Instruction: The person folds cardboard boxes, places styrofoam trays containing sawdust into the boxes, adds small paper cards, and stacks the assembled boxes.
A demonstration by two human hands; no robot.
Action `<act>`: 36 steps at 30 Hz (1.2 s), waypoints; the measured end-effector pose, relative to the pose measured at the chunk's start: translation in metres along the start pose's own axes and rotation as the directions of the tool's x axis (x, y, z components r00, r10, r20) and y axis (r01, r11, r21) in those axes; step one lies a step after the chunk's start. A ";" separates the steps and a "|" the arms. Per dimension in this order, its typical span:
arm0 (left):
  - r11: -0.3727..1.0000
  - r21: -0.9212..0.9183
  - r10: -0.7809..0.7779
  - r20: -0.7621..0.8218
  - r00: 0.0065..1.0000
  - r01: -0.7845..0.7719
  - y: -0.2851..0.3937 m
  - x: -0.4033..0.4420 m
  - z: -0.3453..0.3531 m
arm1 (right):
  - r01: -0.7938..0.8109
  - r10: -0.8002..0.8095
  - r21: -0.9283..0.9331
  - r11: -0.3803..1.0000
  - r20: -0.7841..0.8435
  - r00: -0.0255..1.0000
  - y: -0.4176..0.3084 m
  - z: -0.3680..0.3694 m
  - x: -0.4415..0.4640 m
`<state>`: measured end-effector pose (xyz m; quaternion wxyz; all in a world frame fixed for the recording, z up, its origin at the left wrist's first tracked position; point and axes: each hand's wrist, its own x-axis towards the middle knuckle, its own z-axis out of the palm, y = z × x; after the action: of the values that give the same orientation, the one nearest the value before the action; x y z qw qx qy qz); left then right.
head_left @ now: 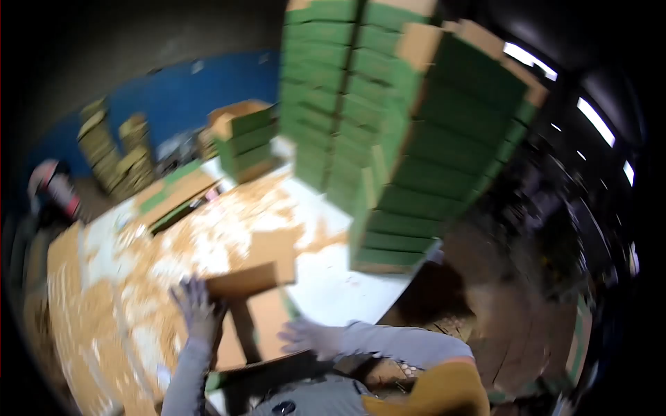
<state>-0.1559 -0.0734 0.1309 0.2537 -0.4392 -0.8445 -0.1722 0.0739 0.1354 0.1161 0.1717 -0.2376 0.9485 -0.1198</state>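
An opened cardboard box [261, 320] with brown flaps and green outer sides lies right in front of me on the table. My left hand [197, 306], in a pale glove, is at the box's left side with its fingers spread. At the right side of the box is my right hand [309, 337], also gloved, its fingers apart and blurred, close to the cardboard. Neither hand is wrapped round anything. Whether the palms touch the box cannot be made out.
Tall stacks of green boxes [444, 145] stand ahead and to the right. A shorter green stack [244, 142] and a flat green-brown carton [177, 197] lie farther back. The white table [333, 295] has brown patches. Tied bundles [104, 149] stand by the blue wall.
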 end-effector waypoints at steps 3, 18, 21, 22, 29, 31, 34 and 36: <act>0.998 -0.059 -0.012 0.001 1.000 0.012 -0.002 0.011 -0.006 | 0.036 0.092 0.606 0.795 -0.179 0.980 0.017 0.000 0.001; 0.169 -0.857 -0.464 0.367 0.806 0.487 -0.036 -0.113 -0.014 | 0.240 0.401 0.959 0.150 -0.281 0.872 0.060 -0.102 0.034; 0.648 -0.128 -0.603 0.516 0.608 0.751 -0.041 -0.126 0.003 | 0.025 0.467 0.918 0.395 -0.224 0.855 0.107 -0.061 0.084; 0.663 0.002 -0.589 0.618 0.520 0.749 -0.038 -0.143 0.020 | -0.072 0.258 0.329 0.942 -0.567 0.783 0.166 0.008 0.098; 0.241 -0.593 -0.956 -0.282 0.082 0.768 -0.123 -0.222 -0.144 | -0.001 0.570 0.910 0.415 -0.259 0.780 0.135 0.025 0.126; 0.172 -0.597 -0.908 -0.404 -0.108 0.783 -0.203 -0.298 -0.166 | -0.012 0.581 0.919 0.395 -0.240 0.777 0.130 0.024 0.131; -0.477 -0.267 -0.748 -0.376 -0.547 0.837 -0.289 -0.361 -0.144 | -0.039 0.603 0.925 0.377 -0.214 0.768 0.122 0.023 0.134; -0.470 -0.269 -0.745 -0.389 -0.542 0.840 -0.317 -0.354 -0.125 | -0.053 0.616 0.929 0.365 -0.199 0.762 0.120 0.024 0.135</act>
<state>-0.2120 -0.5451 0.0055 0.2039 0.5787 -0.7306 -0.2997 -0.0777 0.1691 0.0206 0.0272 0.1397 0.7754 -0.6152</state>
